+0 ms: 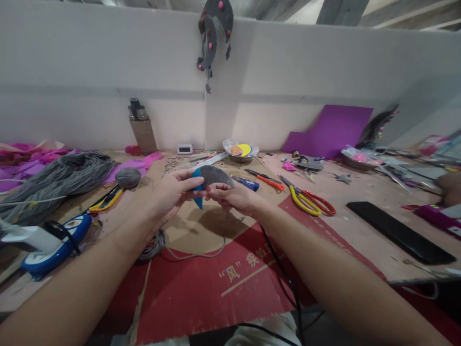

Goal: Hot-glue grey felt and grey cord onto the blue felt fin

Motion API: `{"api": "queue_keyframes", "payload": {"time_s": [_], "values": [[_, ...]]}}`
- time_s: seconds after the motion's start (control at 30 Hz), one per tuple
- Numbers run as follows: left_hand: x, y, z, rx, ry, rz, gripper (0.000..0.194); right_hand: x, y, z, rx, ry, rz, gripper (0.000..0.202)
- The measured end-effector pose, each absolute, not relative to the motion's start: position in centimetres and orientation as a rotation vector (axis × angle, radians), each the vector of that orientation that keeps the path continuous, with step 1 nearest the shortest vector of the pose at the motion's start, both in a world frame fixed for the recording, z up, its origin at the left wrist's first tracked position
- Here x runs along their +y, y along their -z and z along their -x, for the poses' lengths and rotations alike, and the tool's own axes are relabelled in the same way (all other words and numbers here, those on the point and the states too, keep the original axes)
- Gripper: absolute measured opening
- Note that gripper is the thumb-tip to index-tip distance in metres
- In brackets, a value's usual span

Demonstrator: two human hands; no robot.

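A crescent point(217, 177) is held up over the cardboard, its right part covered in grey yarn and its left part bare blue. My left hand point(180, 187) is closed on the blue part, thumb across its face. Fingers of my right hand point(234, 197) are pinched at the crescent's lower inner edge, where the grey yarn appears to be; the exact grip is partly hidden. Below, a loose yarn strand point(194, 258) curves across the cardboard from a small grey yarn bundle point(153, 246), partly behind my left forearm, and rises towards my right hand.
Red-printed cardboard point(187, 298) covers the table's front. To the right are yellow-and-red scissors point(306, 199), orange-handled scissors point(266, 179) and a black slab point(399, 230). Left lie a yellow cutter point(107, 199), grey yarn skein point(72, 173) and blue power strip point(57, 247). A cable hangs by my right forearm.
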State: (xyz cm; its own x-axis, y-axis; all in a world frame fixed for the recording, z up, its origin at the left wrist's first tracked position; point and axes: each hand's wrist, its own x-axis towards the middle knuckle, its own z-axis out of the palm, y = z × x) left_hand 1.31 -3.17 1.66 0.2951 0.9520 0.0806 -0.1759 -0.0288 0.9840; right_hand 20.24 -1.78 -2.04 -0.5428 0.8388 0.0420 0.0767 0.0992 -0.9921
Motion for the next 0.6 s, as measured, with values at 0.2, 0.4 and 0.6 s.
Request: {"api": "queue_keyframes", "payload": {"time_s": [0.2, 0.4, 0.6], "values": [[-2.8, -1.2, -1.0, 1.038, -1.071, -1.339, 0.023, -0.5, 1.4, -21.3, -1.683, -0.951, 1.144, 0.023], [-3.0, -0.8, -1.4, 1.160, -0.986, -1.447, 0.024, -1.9, -0.1, -20.2, -1.688, -0.823, 0.993, 0.023], [-3.2, -0.7, -1.6, 1.180, -0.919, -1.542, 0.021, -3.0, 0.4, -19.1, -1.736, -0.890, 0.853, 0.014]]}}
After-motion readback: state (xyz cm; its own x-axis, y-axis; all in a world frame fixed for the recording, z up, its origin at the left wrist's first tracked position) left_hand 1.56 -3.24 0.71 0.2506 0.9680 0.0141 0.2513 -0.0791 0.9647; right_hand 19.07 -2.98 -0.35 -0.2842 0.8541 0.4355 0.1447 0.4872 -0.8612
